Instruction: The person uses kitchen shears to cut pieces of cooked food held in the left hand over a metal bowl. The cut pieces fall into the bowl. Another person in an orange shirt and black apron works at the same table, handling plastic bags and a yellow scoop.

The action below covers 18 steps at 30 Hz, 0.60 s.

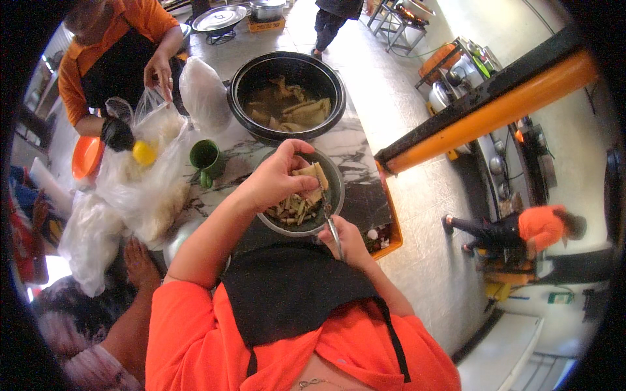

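Note:
My left hand (277,174) holds a pale strip of cooked food (312,174) over a grey metal bowl (334,174) filled with cut pieces. My right hand (345,240) grips a knife (331,218) by its handle at the bowl's near rim, blade pointing into the bowl. Just beyond stands a big black pot (241,81) with more pale pieces in brown liquid. All rests on a marble counter (352,146).
A green mug (206,158) and bulging clear plastic bags (153,176) lie left of the bowl. Another person in orange handles a bag (156,107) and a yellow object (143,153). An orange plate (87,156) sits far left. A person (521,228) stands on the floor at right.

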Each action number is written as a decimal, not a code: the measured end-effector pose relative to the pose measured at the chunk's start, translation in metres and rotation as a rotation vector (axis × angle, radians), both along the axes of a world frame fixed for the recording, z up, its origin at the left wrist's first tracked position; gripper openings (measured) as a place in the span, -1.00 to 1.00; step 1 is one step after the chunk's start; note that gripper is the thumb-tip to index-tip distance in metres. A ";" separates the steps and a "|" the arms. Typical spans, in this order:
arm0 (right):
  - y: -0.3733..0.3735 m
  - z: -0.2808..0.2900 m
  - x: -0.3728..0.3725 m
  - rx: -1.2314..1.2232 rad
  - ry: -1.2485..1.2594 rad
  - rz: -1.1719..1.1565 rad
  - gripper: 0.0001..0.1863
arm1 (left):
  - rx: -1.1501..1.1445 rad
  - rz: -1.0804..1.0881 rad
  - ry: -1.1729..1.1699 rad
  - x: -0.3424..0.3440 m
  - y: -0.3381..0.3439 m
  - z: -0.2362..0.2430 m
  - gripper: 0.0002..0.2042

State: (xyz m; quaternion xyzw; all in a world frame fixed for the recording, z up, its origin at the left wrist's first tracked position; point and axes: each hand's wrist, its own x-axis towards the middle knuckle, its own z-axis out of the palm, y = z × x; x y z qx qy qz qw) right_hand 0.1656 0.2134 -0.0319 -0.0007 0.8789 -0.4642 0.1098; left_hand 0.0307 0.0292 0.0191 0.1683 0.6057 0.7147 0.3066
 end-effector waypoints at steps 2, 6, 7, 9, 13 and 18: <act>0.001 -0.003 0.001 -0.026 -0.003 -0.016 -0.41 | -0.018 -0.008 -0.002 0.000 0.000 -0.001 -0.48; 0.003 -0.007 0.002 0.017 0.070 -0.001 -0.38 | -0.064 -0.051 0.045 -0.001 0.000 -0.010 -0.44; 0.003 -0.008 0.001 0.008 0.097 -0.002 -0.38 | -0.058 -0.073 0.035 0.001 0.000 -0.010 -0.43; 0.002 -0.011 0.001 -0.010 0.152 -0.003 -0.38 | -0.046 -0.115 0.015 0.004 0.002 -0.011 -0.39; 0.004 -0.009 0.002 0.016 0.078 -0.001 -0.40 | -0.074 -0.099 -0.007 0.003 0.001 -0.011 -0.35; 0.001 -0.003 0.002 0.005 0.029 -0.026 -0.44 | -0.064 -0.114 0.010 0.000 -0.004 -0.012 -0.34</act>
